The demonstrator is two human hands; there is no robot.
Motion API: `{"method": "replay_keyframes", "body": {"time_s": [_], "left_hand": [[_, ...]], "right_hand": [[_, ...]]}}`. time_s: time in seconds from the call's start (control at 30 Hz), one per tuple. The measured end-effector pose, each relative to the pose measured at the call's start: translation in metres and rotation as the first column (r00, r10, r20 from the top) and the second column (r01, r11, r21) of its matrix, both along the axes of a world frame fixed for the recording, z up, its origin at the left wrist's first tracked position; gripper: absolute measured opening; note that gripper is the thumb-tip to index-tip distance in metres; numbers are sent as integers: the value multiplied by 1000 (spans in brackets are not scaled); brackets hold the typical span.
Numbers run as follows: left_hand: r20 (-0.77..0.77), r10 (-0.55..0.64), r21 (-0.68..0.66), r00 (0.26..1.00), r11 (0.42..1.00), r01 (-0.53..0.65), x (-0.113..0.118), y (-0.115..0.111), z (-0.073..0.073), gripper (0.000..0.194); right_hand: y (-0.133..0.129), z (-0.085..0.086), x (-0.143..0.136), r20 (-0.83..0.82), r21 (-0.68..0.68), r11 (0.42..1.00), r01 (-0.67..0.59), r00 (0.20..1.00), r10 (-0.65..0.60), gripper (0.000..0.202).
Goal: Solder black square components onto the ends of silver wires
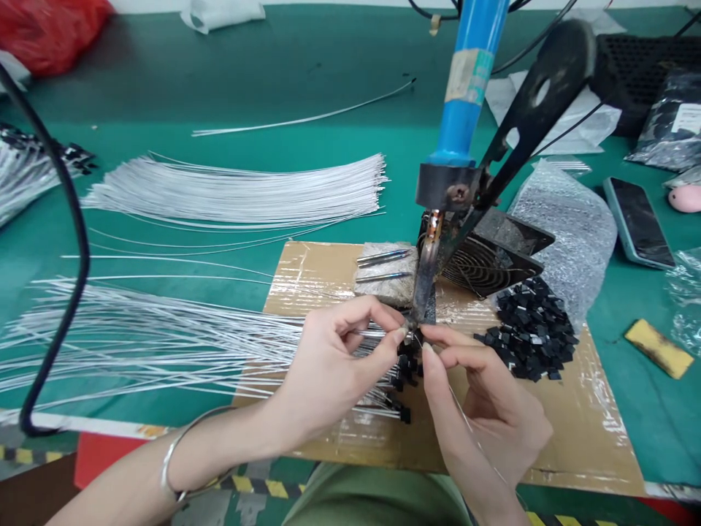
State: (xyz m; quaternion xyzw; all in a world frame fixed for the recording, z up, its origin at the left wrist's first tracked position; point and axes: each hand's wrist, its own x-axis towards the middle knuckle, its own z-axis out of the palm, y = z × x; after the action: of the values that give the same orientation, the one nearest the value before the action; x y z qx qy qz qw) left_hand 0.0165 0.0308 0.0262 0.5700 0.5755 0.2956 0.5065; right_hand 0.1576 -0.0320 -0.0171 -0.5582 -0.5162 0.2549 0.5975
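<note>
A blue-handled soldering iron [465, 102] hangs tip down in a black bracket [539, 102]. Just left of its tip, my left hand [339, 365] is closed in a pinch on the end of a white wire [371, 334]. Thumb and forefinger of my right hand [493, 409] pinch a thin strand of solder wire [465, 422] just right of the tip; the strand trails down across the palm. Fingers partly hide the spot where the wire, solder and tip meet. Beneath my left hand lie white wires [219, 332] with black connectors [404, 415] on their ends.
A cardboard sheet [591, 438] covers the bench under the iron. Behind the tip are a grey block [386, 292] with spare tips and a black fan [482, 256]. Loose black connectors [531, 329] are piled right. A wire bundle [246, 186], phone [640, 219] and yellow sponge [659, 348] lie around.
</note>
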Motion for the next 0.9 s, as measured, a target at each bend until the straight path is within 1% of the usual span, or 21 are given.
{"method": "replay_keyframes", "body": {"time_s": [0.1,0.17,0.27,0.43,0.7,0.9], "left_hand": [[-2,7,-10,1000,1000,-7,0,0,-1,14],[-3,6,-21,1000,1000,-6,0,0,-2,14],[-4,1,-25,1000,1000,-1,1,2,-2,14],[-8,0,-14,1000,1000,0,2,3,-2,12],[9,0,-19,1000,1000,0,2,1,0,12],[-5,-3,-19,1000,1000,3,3,3,1,11]], "right_hand": [[0,0,0,-3,-38,999,4,1000,-4,15],[0,1,-2,-17,-49,998,29,999,-30,13],[1,3,-3,-30,-40,998,51,998,-52,12],[2,5,-4,-24,-34,998,50,998,-51,13],[2,2,-4,-6,-2,999,46,999,-46,16],[2,2,-4,6,11,998,59,998,-59,16]]}}
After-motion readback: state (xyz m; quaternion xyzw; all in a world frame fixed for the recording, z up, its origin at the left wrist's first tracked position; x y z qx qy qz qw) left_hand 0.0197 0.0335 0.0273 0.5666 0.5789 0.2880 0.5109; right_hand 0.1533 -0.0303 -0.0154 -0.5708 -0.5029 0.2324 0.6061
